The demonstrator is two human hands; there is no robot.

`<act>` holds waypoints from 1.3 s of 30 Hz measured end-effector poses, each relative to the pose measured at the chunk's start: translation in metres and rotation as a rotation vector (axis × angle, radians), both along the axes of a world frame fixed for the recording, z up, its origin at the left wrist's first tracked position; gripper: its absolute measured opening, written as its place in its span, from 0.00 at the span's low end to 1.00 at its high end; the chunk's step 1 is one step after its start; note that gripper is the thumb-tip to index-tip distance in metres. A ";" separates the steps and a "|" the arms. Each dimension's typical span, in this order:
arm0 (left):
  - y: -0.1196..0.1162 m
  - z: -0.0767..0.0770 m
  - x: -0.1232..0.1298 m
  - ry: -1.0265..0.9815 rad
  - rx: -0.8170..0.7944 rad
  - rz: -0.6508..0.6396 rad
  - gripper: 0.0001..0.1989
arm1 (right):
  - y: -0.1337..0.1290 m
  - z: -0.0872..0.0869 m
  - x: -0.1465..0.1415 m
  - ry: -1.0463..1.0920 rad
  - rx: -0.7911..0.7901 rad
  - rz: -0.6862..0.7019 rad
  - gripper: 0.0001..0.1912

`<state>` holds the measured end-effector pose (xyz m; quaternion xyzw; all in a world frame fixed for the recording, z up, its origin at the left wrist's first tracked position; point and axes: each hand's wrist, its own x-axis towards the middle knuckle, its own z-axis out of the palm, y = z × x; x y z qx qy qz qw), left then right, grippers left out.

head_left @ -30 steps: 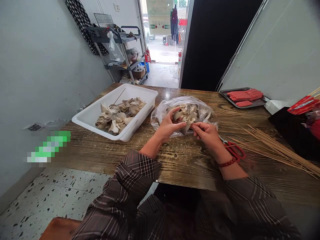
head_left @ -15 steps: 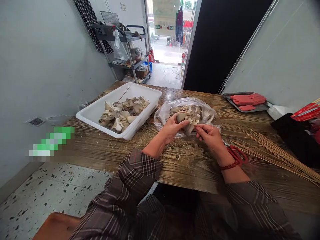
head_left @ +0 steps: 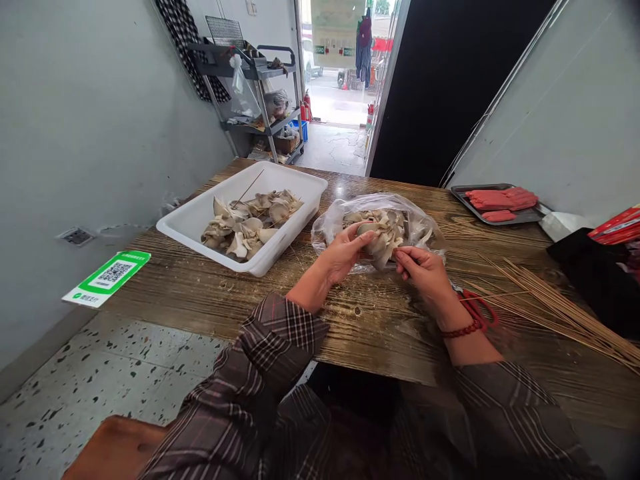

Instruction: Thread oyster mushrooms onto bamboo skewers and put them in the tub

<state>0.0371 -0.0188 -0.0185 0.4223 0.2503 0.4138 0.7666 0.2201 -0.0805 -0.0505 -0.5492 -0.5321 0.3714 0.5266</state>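
My left hand [head_left: 345, 253] is closed around a clump of pale grey oyster mushrooms [head_left: 384, 241], thumb on top, above an open clear plastic bag [head_left: 425, 223] of more mushrooms. My right hand [head_left: 423, 270] pinches the clump's lower right edge between thumb and fingertips. Whether a thin stick is also in that pinch cannot be seen. Just behind the right wrist lie red-handled scissors [head_left: 480, 308], partly hidden by it. To the left stands a white plastic tub [head_left: 175, 222] with oyster mushrooms [head_left: 247, 223] inside and a thin skewer [head_left: 250, 187] poking up.
Loose bamboo skewers [head_left: 555, 307] spread across the right side of the wooden table [head_left: 250, 300]. Behind them are a dark tray [head_left: 530, 217] of pink-red sausages [head_left: 503, 199] and a black holder [head_left: 585, 267]. A green QR card [head_left: 110, 277] lies at the left edge.
The view has shifted slightly, so everything sits a little further right. Both hands stay on the mushroom clump, which has turned slightly.
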 end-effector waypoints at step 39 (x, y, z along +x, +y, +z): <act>0.028 0.003 -0.030 0.114 0.074 0.190 0.11 | -0.007 0.020 0.007 -0.016 0.048 0.024 0.19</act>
